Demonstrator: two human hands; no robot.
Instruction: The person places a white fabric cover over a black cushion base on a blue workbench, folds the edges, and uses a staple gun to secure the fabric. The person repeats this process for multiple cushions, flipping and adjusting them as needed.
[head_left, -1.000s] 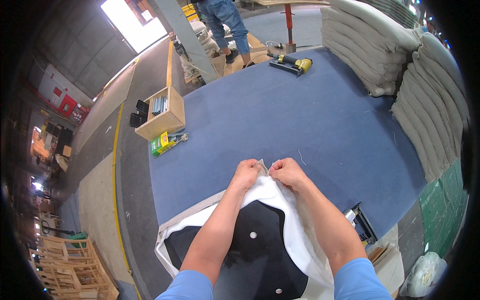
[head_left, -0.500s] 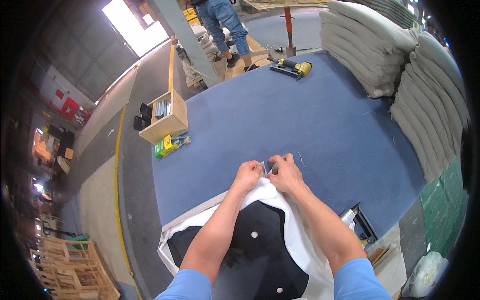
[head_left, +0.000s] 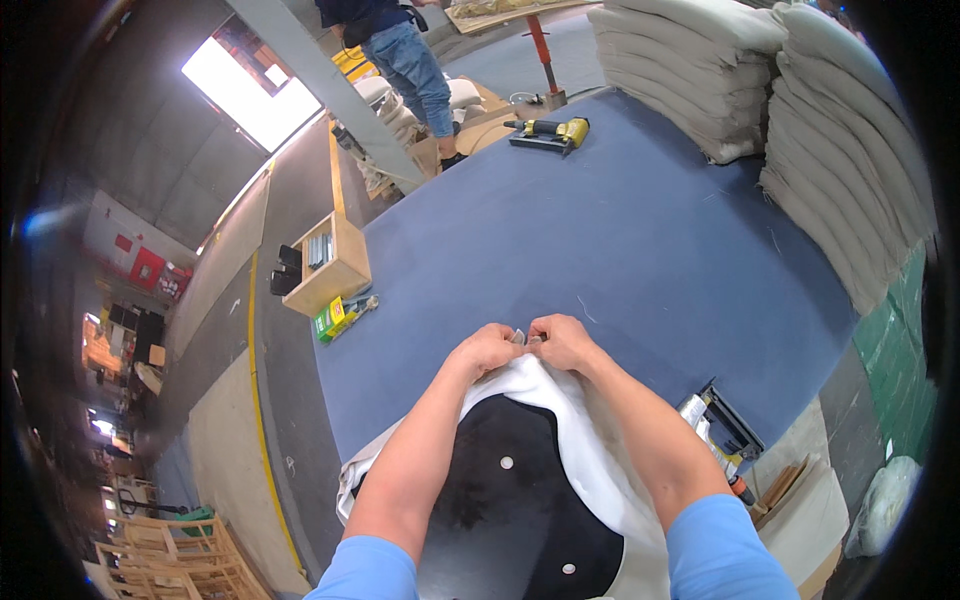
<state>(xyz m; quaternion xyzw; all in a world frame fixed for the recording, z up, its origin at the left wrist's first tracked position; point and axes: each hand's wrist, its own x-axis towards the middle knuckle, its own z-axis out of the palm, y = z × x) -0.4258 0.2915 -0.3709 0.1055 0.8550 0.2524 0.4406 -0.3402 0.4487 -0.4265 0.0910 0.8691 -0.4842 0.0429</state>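
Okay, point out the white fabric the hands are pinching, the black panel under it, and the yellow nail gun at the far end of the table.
white fabric (head_left: 590, 455): head view, stretched stretch beside the right forearm.
black panel (head_left: 500, 500): head view, middle of its face.
yellow nail gun (head_left: 550, 132): head view, its body.

- We take this for an upholstery workshop inside a big industrial hall.
- We see a large table (head_left: 620, 230) covered in blue carpet-like cloth, with a yellow power stapler (head_left: 548, 132) lying at its far end.
- We see stacks of beige cushions (head_left: 800, 110) piled high along the table's right side.
- We see wooden pallets (head_left: 175, 560) on the concrete floor, which has a yellow line (head_left: 258, 400) painted on it.
- We see a wooden box (head_left: 326, 264) of supplies beside the table.
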